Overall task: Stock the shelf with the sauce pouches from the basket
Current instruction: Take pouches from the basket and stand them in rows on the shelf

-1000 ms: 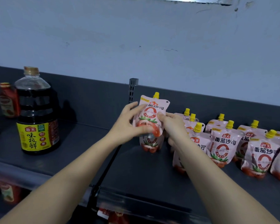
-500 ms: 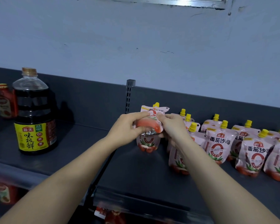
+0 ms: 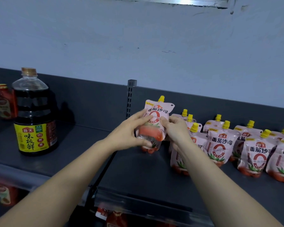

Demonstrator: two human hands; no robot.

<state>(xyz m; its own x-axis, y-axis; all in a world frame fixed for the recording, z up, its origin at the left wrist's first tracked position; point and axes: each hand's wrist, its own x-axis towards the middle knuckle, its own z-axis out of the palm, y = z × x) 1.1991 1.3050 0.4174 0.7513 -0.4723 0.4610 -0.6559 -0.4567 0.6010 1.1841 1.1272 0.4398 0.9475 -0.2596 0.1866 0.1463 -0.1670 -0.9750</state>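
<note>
Sauce pouch (image 3: 156, 115), one, pinched by left hand (image 3: 129, 133) and right hand (image 3: 175, 130) (eight-plus other pouches (image 3: 220, 145) alongside).

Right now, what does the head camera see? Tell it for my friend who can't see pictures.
A left hand and a right hand hold a pink, yellow-capped sauce pouch upright at a dark grey shelf. Matching pouches stand in rows to its right; a big dark sauce bottle stands further left.

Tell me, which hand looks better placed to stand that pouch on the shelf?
Left, probably. The left hand grips the pouch low around its body; the right hand only pinches its edge, crowded by the standing pouches.
</note>
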